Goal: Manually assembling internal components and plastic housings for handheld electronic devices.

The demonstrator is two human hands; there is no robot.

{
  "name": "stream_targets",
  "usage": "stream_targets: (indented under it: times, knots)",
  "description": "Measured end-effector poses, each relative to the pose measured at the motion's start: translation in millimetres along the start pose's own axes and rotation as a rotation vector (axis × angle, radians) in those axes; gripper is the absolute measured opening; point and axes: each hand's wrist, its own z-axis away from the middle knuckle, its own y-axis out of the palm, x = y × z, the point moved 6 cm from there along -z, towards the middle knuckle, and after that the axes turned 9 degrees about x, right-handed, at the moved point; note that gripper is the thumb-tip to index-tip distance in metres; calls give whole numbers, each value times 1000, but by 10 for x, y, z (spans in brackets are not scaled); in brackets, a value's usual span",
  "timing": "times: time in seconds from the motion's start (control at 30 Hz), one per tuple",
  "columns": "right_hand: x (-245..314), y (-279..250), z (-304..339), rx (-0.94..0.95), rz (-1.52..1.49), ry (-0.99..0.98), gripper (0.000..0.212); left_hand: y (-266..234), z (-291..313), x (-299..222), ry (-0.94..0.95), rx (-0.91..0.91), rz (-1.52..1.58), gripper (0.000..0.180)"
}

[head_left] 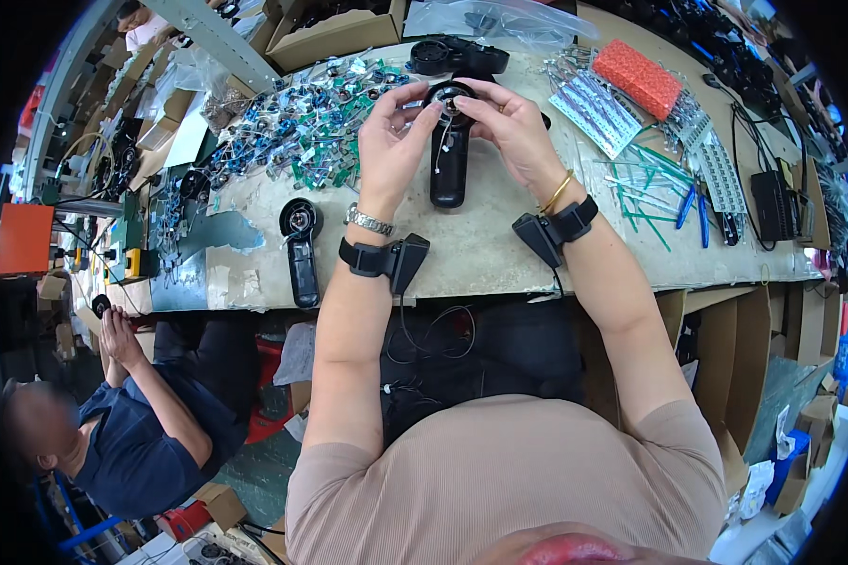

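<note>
A black handheld fan housing (449, 177), with a round head and a long handle, lies on the worktable in front of me, handle toward me. My left hand (398, 137) closes on the left side of its round head, thumb at the centre. From the right, my right hand (513, 132) grips the same head, its thumb and fingers at the middle too. Thin white wires (445, 149) hang from the centre over the handle. What sits under the fingertips is partly hidden. A similar open housing (301, 259) with wires in its head lies left, near the table's front edge.
Small green circuit boards with wires (325, 122) are heaped to the left. More black housings (457, 58) lie behind my hands. At right are a red wrapped block (637, 79), green strips (645, 184) and blue-handled tools (686, 205). A co-worker (160, 414) sits at left.
</note>
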Motion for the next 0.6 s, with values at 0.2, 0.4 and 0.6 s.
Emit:
stream_targets:
  times: [0.2, 0.4, 0.6]
  knots:
    - [38, 36, 19, 12, 18, -13, 38, 6, -3, 49, -82, -4, 115, 41]
    - [3, 50, -5, 45, 89, -42, 41, -8, 7, 68, -131, -11, 150, 44]
    - [26, 47, 0, 58, 73, -33, 42, -21, 3, 77, -125, -21, 161, 45]
